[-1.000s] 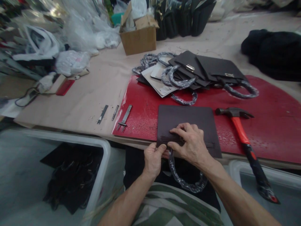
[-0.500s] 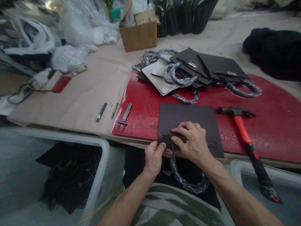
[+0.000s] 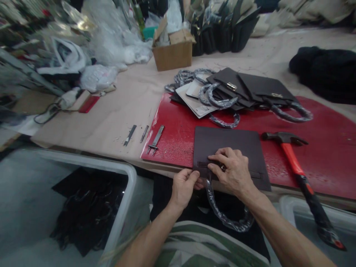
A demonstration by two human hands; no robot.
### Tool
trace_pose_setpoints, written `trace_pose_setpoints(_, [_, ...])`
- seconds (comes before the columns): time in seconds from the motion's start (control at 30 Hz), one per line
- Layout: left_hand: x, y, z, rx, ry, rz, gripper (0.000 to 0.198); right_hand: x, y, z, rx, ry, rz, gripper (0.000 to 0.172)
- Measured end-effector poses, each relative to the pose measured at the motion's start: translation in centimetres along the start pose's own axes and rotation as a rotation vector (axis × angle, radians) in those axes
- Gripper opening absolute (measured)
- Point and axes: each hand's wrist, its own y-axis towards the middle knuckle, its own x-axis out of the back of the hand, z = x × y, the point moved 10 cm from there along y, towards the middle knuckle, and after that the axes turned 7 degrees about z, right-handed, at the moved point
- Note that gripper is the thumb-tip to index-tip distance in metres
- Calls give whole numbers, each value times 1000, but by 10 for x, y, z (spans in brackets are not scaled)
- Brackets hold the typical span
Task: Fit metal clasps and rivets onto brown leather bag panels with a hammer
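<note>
A dark brown leather bag panel [image 3: 228, 139] lies on the red mat, its near edge jutting past the table's front. From that edge a plastic-wrapped handle [image 3: 215, 209] hangs in a loop over my lap. My left hand [image 3: 183, 185] pinches the panel's near left corner, thumb on top and fingers beneath. Above the panel, my right hand [image 3: 233, 168] is closed, thumb and fingertips around a small dark piece with a metal glint beside the stitched slot strip; the piece is mostly hidden. A claw hammer [image 3: 290, 159] with an orange and black grip lies to the right.
The red mat [image 3: 178, 141] bears a pile of brown panels [image 3: 267, 85] with wrapped handles. A pronged punch [image 3: 155, 140] and small metal tools [image 3: 130, 135] lie left. A cardboard box [image 3: 174, 55] stands behind. Plastic bins [image 3: 130, 178] flank my lap, the left holding dark pieces.
The whole view has shifted, so everything appears a little further right and lower. Both hands keep their places on the panel, with no clear movement against it.
</note>
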Motion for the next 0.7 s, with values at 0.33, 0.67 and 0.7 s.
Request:
trace_pose_setpoints(0.33, [137,1,-154,-326,644,-395,31,5,4,-8,166,40,-174,28])
trace_pose_setpoints(0.67, [256,72,-213,91,1354,-520,15,6,6,-10,193,37,-244,38])
trace_pose_setpoints(0.7, [257,78,-210,122,1359,-492,16,7,6,-8,190,27,-227,37])
